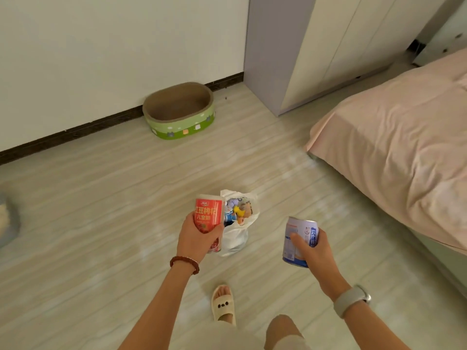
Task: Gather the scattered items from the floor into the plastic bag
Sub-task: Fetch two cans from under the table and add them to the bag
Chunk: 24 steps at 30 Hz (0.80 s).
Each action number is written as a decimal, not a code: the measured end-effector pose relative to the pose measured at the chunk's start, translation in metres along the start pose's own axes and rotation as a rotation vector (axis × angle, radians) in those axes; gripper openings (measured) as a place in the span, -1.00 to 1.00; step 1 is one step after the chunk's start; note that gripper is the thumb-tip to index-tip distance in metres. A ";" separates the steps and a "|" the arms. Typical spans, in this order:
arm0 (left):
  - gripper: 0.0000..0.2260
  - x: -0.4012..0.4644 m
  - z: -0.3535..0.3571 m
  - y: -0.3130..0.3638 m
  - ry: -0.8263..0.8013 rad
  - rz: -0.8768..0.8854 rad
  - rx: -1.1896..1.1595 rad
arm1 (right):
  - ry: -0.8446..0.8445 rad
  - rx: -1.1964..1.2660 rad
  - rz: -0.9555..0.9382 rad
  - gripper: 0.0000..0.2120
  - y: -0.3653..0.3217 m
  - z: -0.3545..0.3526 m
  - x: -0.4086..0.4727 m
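Observation:
A white plastic bag (236,237) stands open on the floor in front of me, with small colourful toys showing inside it. My left hand (194,237) grips a red can (208,215) and holds it upright just left of the bag's mouth, partly covering the bag. My right hand (312,248) grips a blue and white can (298,239), tilted slightly, in the air to the right of the bag and apart from it.
A green oval cat scratcher bowl (180,127) sits by the far wall. A bed with a pink cover (394,145) fills the right side, a wardrobe (316,51) stands behind it. My slippered foot (223,305) is below the bag. A grey object (8,221) lies at the left edge.

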<state>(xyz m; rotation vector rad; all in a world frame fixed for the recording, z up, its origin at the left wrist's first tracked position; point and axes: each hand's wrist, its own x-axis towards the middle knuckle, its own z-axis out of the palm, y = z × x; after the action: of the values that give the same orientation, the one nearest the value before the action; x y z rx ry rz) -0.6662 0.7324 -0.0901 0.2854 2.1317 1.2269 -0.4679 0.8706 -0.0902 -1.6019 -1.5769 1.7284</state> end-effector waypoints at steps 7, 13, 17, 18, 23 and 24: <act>-0.61 0.079 0.047 -0.008 -0.055 -0.148 0.049 | -0.057 -0.121 0.093 -0.50 -0.001 0.017 0.102; -0.62 0.166 0.113 -0.057 0.007 -0.308 0.112 | -0.220 -0.232 0.164 -0.46 0.032 0.046 0.235; -0.58 0.244 0.164 -0.123 0.016 -0.389 0.149 | -0.334 -0.336 0.158 -0.42 0.079 0.078 0.334; -0.57 0.263 0.175 -0.141 0.017 -0.395 0.152 | -0.352 -0.360 0.155 -0.41 0.092 0.088 0.356; -0.45 0.345 0.216 -0.237 -0.004 -0.362 0.234 | -0.441 -0.451 0.101 -0.46 0.167 0.147 0.452; -0.39 0.362 0.222 -0.257 0.001 -0.315 0.282 | -0.458 -0.466 0.068 -0.46 0.183 0.161 0.468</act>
<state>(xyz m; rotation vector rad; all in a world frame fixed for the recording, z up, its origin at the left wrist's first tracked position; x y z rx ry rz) -0.7684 0.9226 -0.5374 0.0632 2.2465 0.7494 -0.6793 1.1007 -0.5162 -1.5291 -2.3070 1.9693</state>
